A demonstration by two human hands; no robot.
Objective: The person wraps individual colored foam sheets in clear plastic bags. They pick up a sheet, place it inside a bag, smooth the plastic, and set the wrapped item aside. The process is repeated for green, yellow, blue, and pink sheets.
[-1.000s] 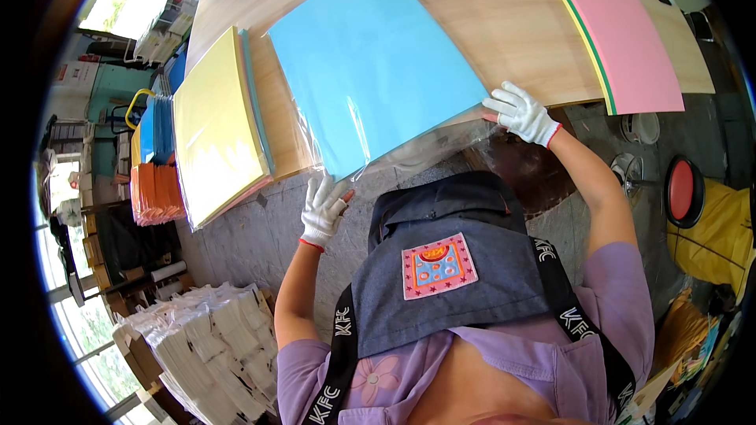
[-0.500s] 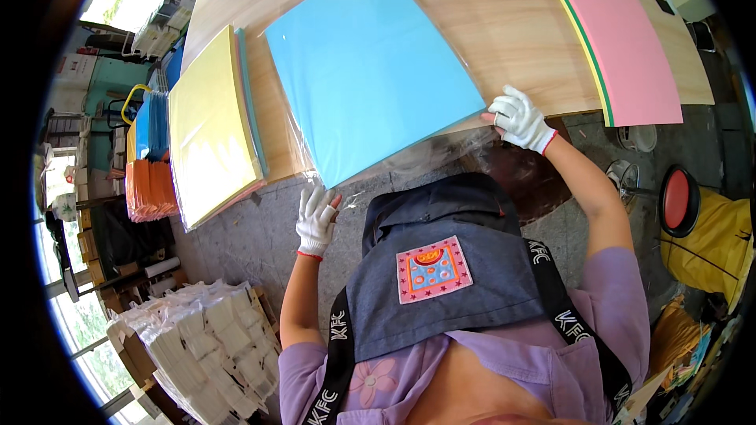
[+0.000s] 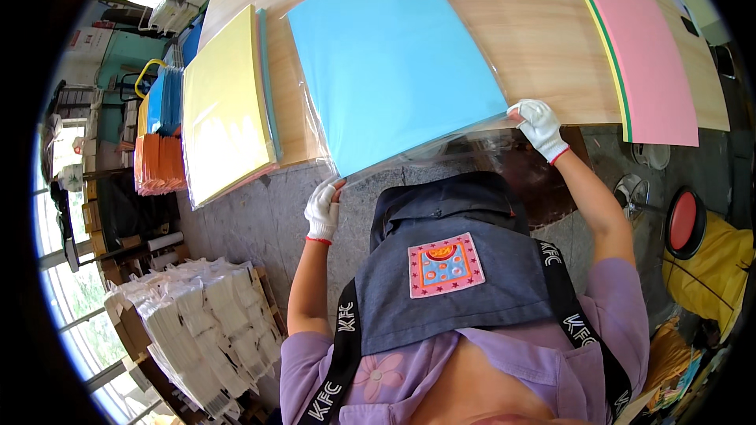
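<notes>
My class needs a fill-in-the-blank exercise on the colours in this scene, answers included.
The middle stack on the table is ____ on top.
The left hand and right hand wear ____ gloves.
The table's left stack is ____ on top.
The table's right stack is ____ on top.
Missing words: blue; white; yellow; pink.

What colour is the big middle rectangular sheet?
The big rectangular sheet is light blue; see the head view.

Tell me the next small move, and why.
Probably fold the loose clear plastic film under the flat rectangular blue sheet: film sticks out past the sheet's near edge, and the white-gloved left hand and white-gloved right hand are at its near corners.
</notes>
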